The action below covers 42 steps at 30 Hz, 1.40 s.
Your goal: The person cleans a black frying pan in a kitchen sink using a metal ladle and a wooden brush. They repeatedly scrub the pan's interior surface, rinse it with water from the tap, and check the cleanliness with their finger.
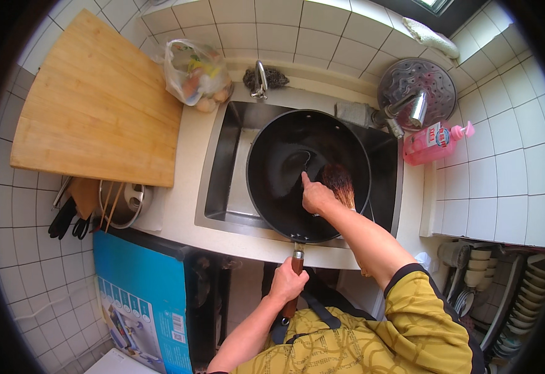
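Note:
A large black wok point(277, 163) sits over the sink point(242, 187), its inside wet and shiny. My left hand point(287, 283) is closed around the brown wooden wok handle point(291, 304), on the side towards my body. Inside the wok, my right hand point(318, 195) reaches down with the index finger stretched out, its tip at the wok's inner surface. The other fingers are curled, and their undersides are hidden. A wok brush point(339, 181) with dark bristles lies in the wok beside the right hand, partly covered by my forearm.
A chrome faucet point(260, 79) rises behind the sink. Left stand a wooden cutting board point(99, 103), a plastic bag of food point(197, 77) and a metal pot point(123, 205). Right are a pink pump bottle point(429, 146), a round metal lid point(394, 84) and racked bowls point(524, 304).

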Motion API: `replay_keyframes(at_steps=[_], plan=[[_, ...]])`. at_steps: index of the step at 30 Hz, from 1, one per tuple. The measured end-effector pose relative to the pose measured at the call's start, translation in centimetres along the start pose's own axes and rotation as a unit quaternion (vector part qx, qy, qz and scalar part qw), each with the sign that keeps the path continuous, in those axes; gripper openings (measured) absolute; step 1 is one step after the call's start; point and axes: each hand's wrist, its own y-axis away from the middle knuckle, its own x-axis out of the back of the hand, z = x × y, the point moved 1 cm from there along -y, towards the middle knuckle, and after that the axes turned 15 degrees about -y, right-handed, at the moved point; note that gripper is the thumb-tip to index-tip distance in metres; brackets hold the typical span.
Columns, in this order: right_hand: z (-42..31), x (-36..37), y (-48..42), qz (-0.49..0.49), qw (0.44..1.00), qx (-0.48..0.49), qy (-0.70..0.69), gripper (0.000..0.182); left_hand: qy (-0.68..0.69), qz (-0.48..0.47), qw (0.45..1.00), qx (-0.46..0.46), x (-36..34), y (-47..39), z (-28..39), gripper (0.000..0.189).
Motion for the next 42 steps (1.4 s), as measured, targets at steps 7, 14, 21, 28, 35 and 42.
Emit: replay_keyframes(at_steps=[7, 14, 21, 28, 35, 42], plan=[[-0.5, 0.6, -2.2, 0.026, 0.999, 0.004, -0.026, 0.071, -0.01, 0.019, 0.999, -0.024, -0.4, -0.2, -0.3, 0.02], [-0.8, 3.0, 1.2, 0.076, 0.994, 0.047, -0.062, 0.049, -0.009, 0.015, 1.0, -0.023, -0.7, -0.4, -1.2, 0.02], [6.3, 8.1, 4.4, 0.265, 0.934, 0.099, -0.219, 0.023, -0.006, -0.02, 0.999, -0.032, 0.4, -0.5, -0.9, 0.022], [16.9, 12.3, 3.3, 0.273, 0.629, -0.064, -0.725, 0.048, 0.011, -0.061, 0.997, -0.044, 1.0, -1.1, -1.1, 0.02], [14.4, 18.0, 1.7, 0.228, 0.552, -0.032, -0.802, 0.045, -0.022, -0.07, 0.997, -0.035, 1.1, -1.1, 0.2, 0.02], [14.8, 19.1, -1.3, 0.168, 0.571, -0.11, -0.796, 0.021, -0.063, -0.041, 0.996, -0.038, -0.1, -1.8, 0.2, 0.022]])
